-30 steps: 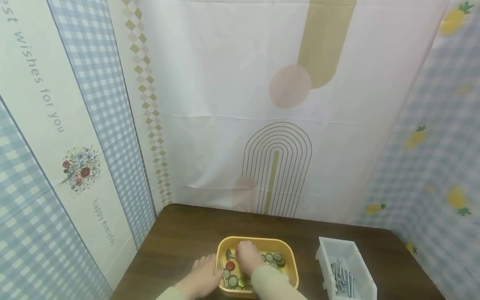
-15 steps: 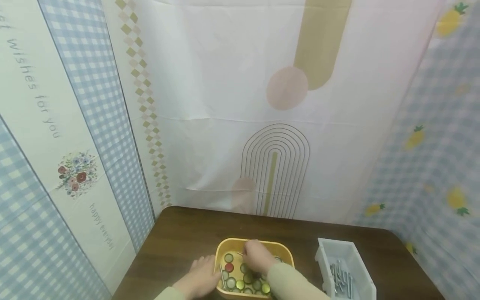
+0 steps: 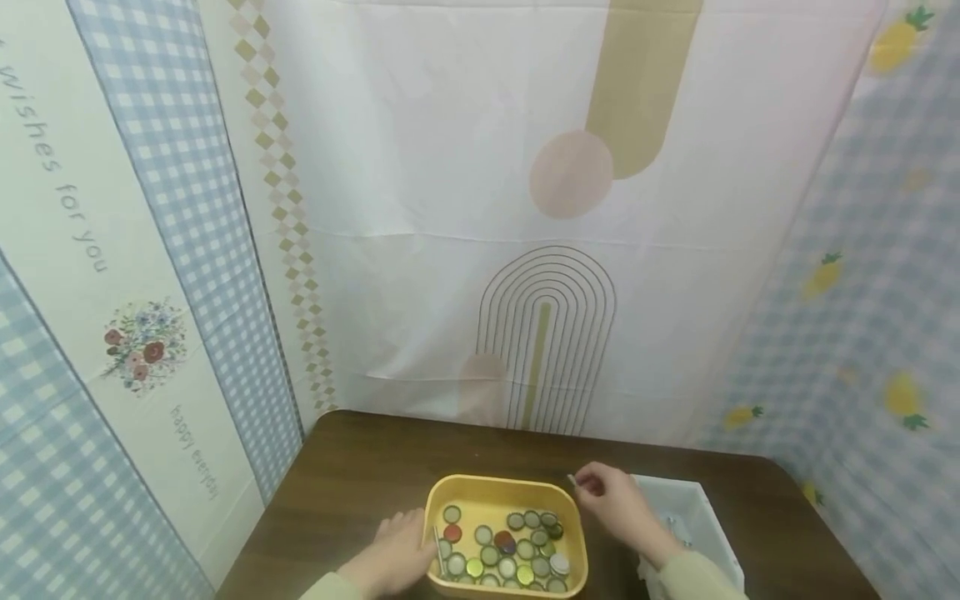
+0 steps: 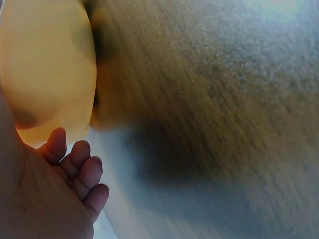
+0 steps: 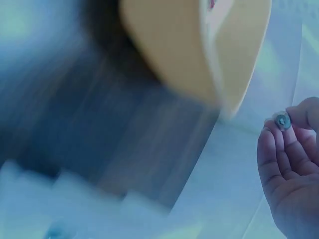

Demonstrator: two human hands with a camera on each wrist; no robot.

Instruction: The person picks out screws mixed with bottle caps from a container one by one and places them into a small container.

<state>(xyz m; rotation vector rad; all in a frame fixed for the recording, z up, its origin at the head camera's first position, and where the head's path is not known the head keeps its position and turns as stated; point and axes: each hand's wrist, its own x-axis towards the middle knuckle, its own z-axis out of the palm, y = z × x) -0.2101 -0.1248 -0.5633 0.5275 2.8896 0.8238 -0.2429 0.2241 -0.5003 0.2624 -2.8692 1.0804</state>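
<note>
In the head view, a yellow tub holds several bottle caps, mostly pale-faced, with some red and yellow-green ones. A silver bolt lies along its left inner wall. My left hand rests against the tub's left side, its fingers loosely bent in the left wrist view. Over the gap between tub and white bin, my right hand pinches a bolt between thumb and fingers; its round head shows in the right wrist view. The right forearm partly covers the bin.
To the right stands the white bin with silver bolts inside, mostly hidden by the arm. Both containers sit on a dark wooden table. Patterned cloths hang behind it and at both sides.
My right hand has risen out of the yellow tub and moved right toward the white bin, carrying a bolt. More bottle caps are uncovered. The left hand has stayed at the tub's side.
</note>
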